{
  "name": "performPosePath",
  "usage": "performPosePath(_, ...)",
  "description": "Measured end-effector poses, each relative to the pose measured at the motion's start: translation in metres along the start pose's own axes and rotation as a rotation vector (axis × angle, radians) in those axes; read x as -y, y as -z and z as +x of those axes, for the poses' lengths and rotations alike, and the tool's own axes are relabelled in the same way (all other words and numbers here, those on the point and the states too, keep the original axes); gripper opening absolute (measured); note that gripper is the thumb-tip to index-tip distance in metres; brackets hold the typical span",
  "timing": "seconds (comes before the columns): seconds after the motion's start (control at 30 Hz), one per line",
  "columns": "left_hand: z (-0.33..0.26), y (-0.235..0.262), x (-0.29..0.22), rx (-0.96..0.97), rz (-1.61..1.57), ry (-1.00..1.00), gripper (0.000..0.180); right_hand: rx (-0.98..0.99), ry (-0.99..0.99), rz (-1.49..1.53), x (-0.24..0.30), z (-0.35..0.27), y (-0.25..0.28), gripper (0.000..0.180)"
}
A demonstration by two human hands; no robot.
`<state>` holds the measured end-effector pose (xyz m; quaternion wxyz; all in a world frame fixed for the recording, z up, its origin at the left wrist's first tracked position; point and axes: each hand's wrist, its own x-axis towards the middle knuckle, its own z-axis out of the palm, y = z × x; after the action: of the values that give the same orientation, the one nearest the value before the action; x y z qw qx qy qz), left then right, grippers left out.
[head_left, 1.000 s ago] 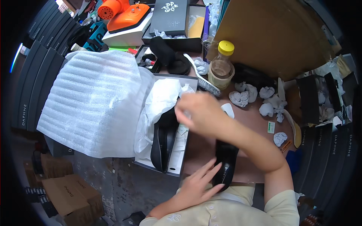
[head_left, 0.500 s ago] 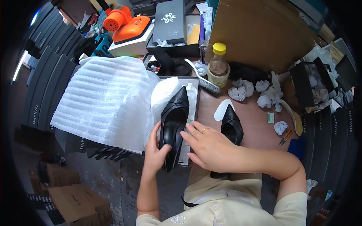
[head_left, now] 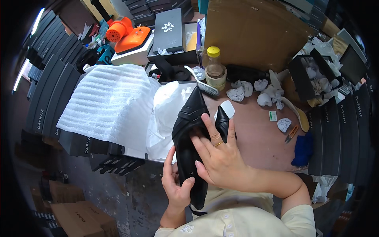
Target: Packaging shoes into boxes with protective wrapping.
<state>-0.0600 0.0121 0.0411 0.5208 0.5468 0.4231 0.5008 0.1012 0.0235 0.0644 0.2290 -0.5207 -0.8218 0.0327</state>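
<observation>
Mid-view, L hand (head_left: pixel 176 187) clamps the heel end of a blk pointed shoe (head_left: pixel 183 146), thumb inside, toe aimed at 12 o'clock! R hand (head_left: pixel 227 160) touches it too, fingers apart by the opening. 2nd blk shoe (head_left: pixel 222 124) lies just beside, approx 1 o'clock; crumpled wht paper (head_left: pixel 166 102), 11 o'clock.

Reddish-brown bench (head_left: pixel 256 134) is kinda open right of the held black pointy shoe (head_left: pixel 192 111); crumpled white paper balls (head_left: pixel 236 94) clog the back.
</observation>
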Motion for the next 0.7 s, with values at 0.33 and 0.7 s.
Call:
performPosePath(0.33, -0.013, 0.017, 0.015, -0.253, 0.174, -0.164, 0.08, -0.312, -0.013, 0.405, 0.004, -0.062, -0.028, 0.033)
performPosePath(0.7, -0.027, -0.006, 0.008, -0.297, 0.283, -0.245, 0.079, -0.236, -0.022, 0.27, 0.035, 0.003, -0.032, 0.03)
